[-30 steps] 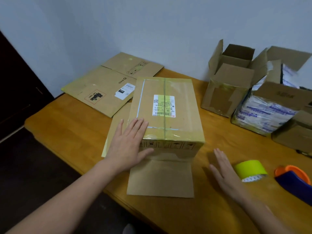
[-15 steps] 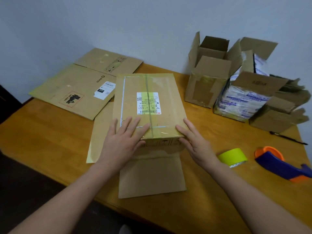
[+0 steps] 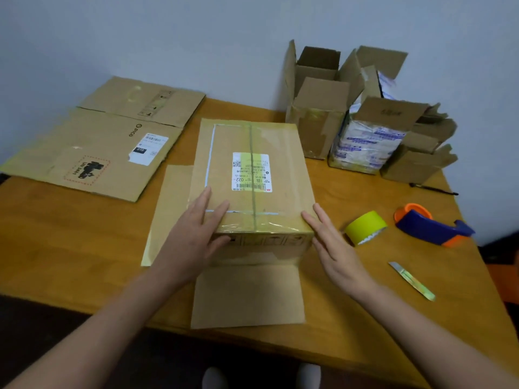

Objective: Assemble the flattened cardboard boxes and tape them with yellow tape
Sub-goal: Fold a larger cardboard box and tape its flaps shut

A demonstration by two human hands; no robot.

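Nearest us the box's (image 3: 286, 169) plain flap (image 3: 247, 299) lies flat over the bench (image 3: 70, 248) edge, untaped; sliding the box could crease it. Neither hand has a grip: our left hand (image 3: 193, 234) rests flat, fingers straight, on the near left corner, our right hand (image 3: 334, 248) open at the near right. The box sits mid-bench, its top glossy with film, so palms may slip. Right lies the round yellow tape (image 3: 365, 227); far left, matte flat cardboard (image 3: 92, 153).

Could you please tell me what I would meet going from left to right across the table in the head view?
flattened cardboard box → taped box with the shipping label → yellow tape roll → blue and orange tape dispenser
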